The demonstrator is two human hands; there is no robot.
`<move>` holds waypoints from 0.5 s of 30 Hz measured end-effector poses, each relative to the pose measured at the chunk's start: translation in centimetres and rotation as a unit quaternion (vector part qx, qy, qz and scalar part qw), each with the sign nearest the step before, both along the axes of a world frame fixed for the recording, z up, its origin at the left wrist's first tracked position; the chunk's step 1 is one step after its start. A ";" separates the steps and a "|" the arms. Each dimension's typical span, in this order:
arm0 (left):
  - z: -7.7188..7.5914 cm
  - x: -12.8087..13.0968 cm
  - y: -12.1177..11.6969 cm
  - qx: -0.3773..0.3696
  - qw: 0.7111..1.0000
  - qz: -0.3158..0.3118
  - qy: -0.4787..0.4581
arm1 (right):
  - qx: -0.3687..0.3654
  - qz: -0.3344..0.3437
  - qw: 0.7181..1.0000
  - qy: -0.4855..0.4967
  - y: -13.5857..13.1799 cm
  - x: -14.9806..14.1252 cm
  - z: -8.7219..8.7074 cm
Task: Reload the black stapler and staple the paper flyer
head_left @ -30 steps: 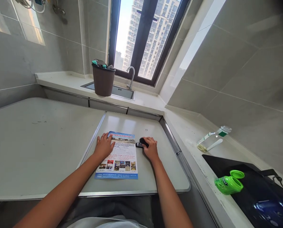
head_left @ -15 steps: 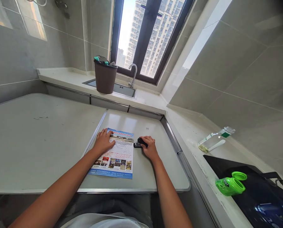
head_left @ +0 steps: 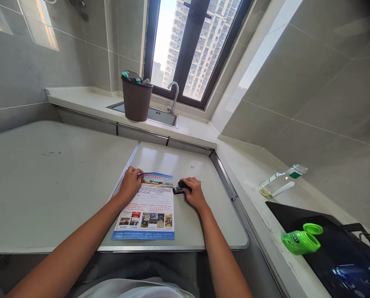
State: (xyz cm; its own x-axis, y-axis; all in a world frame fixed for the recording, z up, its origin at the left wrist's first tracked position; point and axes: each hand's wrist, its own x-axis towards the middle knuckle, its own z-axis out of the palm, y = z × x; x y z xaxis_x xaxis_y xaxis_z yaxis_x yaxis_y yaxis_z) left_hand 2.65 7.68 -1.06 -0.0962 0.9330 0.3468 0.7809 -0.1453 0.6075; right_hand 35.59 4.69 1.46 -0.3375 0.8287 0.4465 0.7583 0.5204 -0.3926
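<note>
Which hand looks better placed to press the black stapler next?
Probably the right hand: it holds the black stapler near the right edge of the printed sheet, while the left hand grips the sheet's upper left side.

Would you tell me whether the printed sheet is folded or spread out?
Spread out: the printed sheet is beside the stapler, its face showing from top header to bottom blue band.

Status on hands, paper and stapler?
Left hand pinching flyer by top left corner. Right hand gripping black stapler, nose at flyer's right edge. Nothing visible between.
</note>
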 end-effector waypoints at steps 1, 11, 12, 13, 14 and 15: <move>0.1 0.0 -0.1 0.010 1.000 0.000 -0.012 | 0.010 -0.009 1.000 -0.008 0.1 0.0 -0.1; 1.4 0.4 -0.6 -0.006 0.992 -0.002 -0.129 | 0.004 -0.053 0.999 -0.007 0.2 0.3 -0.3; 1.4 0.4 -0.6 -0.008 0.992 -0.002 -0.129 | -0.002 -0.045 0.999 -0.005 0.2 0.3 -0.2; 1.4 0.4 -0.7 -0.008 0.992 -0.002 -0.128 | -0.006 -0.037 0.999 -0.001 0.1 0.3 -0.1; 1.3 0.4 -0.7 -0.008 0.992 -0.003 -0.127 | -0.008 -0.028 1.000 0.002 0.0 0.2 0.0; 1.3 0.5 -0.7 -0.007 0.992 -0.005 -0.125 | -0.009 -0.018 1.000 0.006 -0.1 0.1 0.1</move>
State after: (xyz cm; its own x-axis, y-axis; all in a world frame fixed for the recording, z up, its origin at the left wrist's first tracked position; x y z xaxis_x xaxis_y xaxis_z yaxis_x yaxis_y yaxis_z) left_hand 3.11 7.00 0.23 -0.1687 0.9385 0.3012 0.6049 -0.1427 0.7834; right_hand 35.73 4.64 1.53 -0.3014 0.8480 0.4360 0.7716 0.4856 -0.4109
